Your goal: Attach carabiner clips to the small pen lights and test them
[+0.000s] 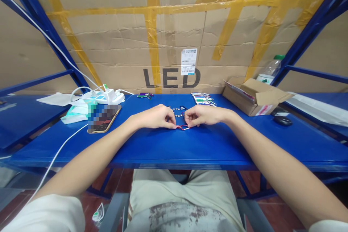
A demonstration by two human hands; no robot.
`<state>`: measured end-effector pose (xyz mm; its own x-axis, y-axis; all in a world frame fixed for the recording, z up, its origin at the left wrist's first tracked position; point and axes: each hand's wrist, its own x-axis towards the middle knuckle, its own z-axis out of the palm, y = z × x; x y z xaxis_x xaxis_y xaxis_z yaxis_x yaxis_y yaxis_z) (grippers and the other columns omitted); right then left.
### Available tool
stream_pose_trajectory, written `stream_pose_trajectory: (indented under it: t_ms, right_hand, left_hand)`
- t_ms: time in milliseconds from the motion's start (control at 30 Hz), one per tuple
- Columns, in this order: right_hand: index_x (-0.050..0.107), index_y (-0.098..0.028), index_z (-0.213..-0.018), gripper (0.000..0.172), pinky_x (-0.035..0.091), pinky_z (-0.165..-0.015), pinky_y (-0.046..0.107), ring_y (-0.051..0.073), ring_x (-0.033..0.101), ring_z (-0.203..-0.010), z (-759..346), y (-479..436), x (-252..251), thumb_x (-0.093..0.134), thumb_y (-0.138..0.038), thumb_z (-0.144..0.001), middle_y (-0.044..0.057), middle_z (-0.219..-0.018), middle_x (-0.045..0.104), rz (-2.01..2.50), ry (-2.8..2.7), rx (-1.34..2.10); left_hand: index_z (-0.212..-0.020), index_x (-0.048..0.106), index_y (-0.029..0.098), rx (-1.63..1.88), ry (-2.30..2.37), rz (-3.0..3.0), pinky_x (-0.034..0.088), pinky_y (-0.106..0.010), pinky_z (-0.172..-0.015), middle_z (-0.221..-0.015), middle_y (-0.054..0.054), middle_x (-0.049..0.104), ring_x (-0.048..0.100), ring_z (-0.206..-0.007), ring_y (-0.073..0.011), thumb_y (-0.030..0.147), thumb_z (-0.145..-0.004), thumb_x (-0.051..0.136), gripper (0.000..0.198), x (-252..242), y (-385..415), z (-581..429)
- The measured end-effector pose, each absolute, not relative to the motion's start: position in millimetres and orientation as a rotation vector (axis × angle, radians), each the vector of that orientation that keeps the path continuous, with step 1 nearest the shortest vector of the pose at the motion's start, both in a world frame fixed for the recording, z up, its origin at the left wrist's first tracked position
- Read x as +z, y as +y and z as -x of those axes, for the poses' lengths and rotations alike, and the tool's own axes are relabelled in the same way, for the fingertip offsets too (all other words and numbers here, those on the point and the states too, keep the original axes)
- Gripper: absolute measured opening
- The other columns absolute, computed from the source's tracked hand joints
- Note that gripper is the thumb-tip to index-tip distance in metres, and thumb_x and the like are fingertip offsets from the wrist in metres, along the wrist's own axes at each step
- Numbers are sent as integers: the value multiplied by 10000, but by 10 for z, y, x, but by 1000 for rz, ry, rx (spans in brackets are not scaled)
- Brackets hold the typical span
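Observation:
Low over the table's middle, my left hand (pixel 160 116) pinches the barrel end of a small red keychain flashlight (pixel 178 127). My right hand (pixel 203 115) has its fingers closed at the carabiner clip (pixel 186 128) on the other end. Parts of the flashlight are hidden by fingertips. Just behind, between the hands, lie several small round silvery pieces (pixel 178 108) in rows, resembling button cells. A dark carabiner (pixel 183 108) shows beyond my right fingers, its body partly covered.
Several coloured flashlights with clips (pixel 202 99) lie in a row at the back; a smaller group (pixel 145 96) sits left of them. A phone (pixel 106 119), power strip (pixel 108 96) and tissue pack (pixel 77 112) are left. An open carton (pixel 252 96) and black mouse (pixel 282 121) stand right.

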<state>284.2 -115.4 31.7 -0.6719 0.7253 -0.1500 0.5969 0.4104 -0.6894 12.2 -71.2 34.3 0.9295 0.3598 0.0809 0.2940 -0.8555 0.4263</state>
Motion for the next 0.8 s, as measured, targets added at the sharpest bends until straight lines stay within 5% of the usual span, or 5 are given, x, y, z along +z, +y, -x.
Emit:
stream_pose_trajectory:
  t_ms: [267,533,800]
  right_hand:
    - [697,-194,-946,246,460,-724,316,195,624,-776,-2836,-1077,266,656,-433,-985,44,-882,747,1220,-2308,668]
    - [813,-212,-1167,231,425,-1009,443,294,616,-1074,-2694,-989,13,657,-341,-1054,119,-1125,722,1160,-2409,110]
    - [861,-248,-1114,236,402,-941,439,297,555,-1015,-2547,-1016,-35,667,-374,-1069,122,-1131,730,1245,-2467,42]
  left_hand:
    - [-1100,846,209,444,620,-2794,520,-339,-855,-1054,-83,791,724,-943,-226,439,-1086,620,322,310,-534,-29]
    - [-1232,796,179,319,785,-2986,514,-380,-970,-1176,-123,741,693,-1110,-292,430,-1076,633,337,100,-265,59]
    - [-1187,788,197,317,819,-3031,507,-394,-960,-1150,-115,757,675,-1109,-304,399,-1071,612,293,102,-269,56]
